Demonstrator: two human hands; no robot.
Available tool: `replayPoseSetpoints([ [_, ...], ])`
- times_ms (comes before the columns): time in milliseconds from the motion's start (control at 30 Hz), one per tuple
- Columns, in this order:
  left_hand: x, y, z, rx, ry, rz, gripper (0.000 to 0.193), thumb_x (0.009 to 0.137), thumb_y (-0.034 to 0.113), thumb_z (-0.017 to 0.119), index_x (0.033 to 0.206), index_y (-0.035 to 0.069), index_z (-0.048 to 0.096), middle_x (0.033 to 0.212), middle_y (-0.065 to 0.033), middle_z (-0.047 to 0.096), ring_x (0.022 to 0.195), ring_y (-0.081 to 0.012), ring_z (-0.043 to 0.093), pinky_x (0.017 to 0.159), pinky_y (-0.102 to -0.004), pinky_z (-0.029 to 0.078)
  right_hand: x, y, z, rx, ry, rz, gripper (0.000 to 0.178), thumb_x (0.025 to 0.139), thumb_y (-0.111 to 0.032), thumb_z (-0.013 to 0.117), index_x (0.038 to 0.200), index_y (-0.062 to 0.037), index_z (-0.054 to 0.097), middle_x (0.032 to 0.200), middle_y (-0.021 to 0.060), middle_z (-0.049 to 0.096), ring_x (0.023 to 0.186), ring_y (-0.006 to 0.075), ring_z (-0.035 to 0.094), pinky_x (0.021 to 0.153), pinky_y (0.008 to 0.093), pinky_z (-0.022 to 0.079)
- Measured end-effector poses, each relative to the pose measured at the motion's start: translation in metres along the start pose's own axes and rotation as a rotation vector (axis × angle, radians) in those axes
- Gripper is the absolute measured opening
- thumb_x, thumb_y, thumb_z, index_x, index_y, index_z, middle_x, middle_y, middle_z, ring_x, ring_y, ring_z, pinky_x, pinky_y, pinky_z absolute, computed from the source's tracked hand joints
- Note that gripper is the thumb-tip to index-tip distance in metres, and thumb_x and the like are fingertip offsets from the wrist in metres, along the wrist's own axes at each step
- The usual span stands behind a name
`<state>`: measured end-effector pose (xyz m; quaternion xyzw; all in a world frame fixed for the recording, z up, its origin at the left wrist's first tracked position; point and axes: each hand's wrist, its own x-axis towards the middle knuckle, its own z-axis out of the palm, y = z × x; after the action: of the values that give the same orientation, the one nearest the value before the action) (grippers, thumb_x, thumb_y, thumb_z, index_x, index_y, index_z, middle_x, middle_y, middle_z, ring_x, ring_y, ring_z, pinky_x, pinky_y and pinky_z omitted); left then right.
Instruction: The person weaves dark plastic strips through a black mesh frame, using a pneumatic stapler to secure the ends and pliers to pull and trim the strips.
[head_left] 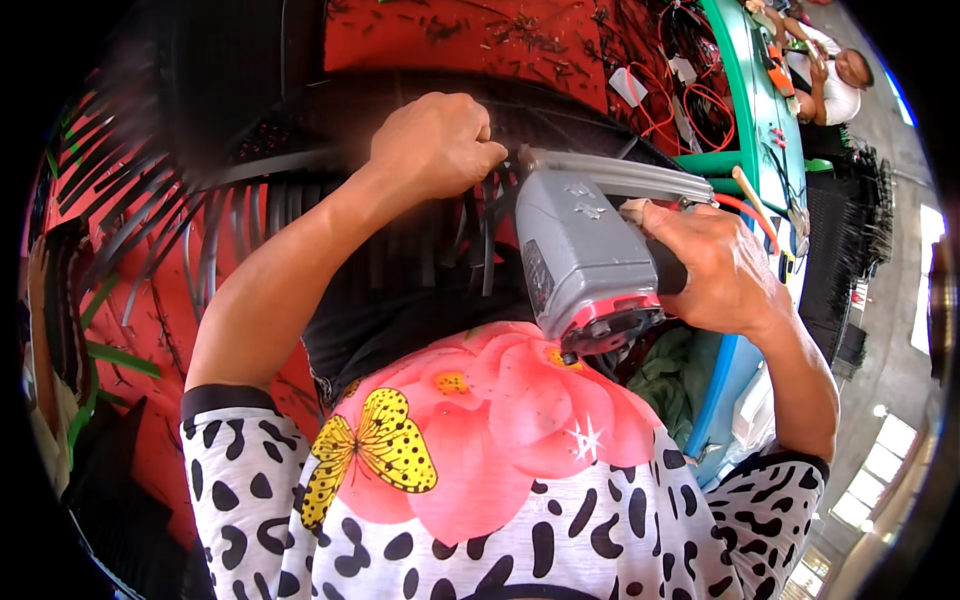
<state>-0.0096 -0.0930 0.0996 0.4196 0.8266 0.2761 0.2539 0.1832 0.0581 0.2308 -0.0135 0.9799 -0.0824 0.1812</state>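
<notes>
My right hand (715,260) is wrapped round the handle of a grey pneumatic staple gun (585,250), its nose pointing away from me beside my left fist. My left hand (435,145) is closed, with the thumb side toward the gun's nose. What its fingers pinch is hidden. Under and around that fist lies a dark woven panel (560,125), partly blurred. Flat black plastic strips (425,235) hang from its near edge toward my lap, and more strips (130,210) fan out at the left.
A red surface (450,35) strewn with black scraps lies beyond. Orange-red cords (705,110) coil at the upper right, beside a green-framed table (775,180) holding tools. Another person (825,75) sits farther off. Dark strip bundles (845,230) stand at the right.
</notes>
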Motion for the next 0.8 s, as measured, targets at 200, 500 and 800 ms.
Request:
replayPoseSetpoints([
  [200, 0.000, -0.002, 0.003, 0.016, -0.024, -0.023, 0.026, 0.073, 0.029, 0.064, 0.076, 0.003, 0.067, 0.076, -0.0152, 0.065, 0.075, -0.0330, 0.062, 0.068, -0.0405, 0.049, 0.006, 0.002, 0.008, 0.023, -0.033, -0.012, 0.067, 0.056, -0.013, 0.076, 0.117, -0.0075, 0.050, 0.088, 0.0155, 0.064, 0.079, 0.0373, 0.060, 0.069, 0.0437, 0.048],
  [500, -0.003, -0.006, 0.004, 0.009, 0.008, 0.010, 0.024, 0.073, 0.027, 0.063, 0.076, 0.004, 0.067, 0.076, -0.0149, 0.065, 0.075, -0.0334, 0.062, 0.068, -0.0402, 0.049, 0.011, -0.001, 0.013, 0.049, -0.051, -0.019, 0.066, 0.055, -0.012, 0.075, 0.116, -0.0069, 0.050, 0.089, 0.0152, 0.064, 0.079, 0.0374, 0.061, 0.067, 0.0441, 0.048],
  [800, -0.002, -0.012, 0.009, 0.017, 0.025, 0.083, 0.021, 0.075, 0.023, 0.061, 0.080, 0.003, 0.067, 0.078, -0.0156, 0.065, 0.077, -0.0353, 0.061, 0.069, -0.0422, 0.048, 0.015, 0.000, 0.015, 0.086, -0.016, -0.025, 0.062, 0.056, -0.011, 0.075, 0.113, -0.0085, 0.050, 0.086, 0.0159, 0.065, 0.079, 0.0385, 0.060, 0.066, 0.0448, 0.048],
])
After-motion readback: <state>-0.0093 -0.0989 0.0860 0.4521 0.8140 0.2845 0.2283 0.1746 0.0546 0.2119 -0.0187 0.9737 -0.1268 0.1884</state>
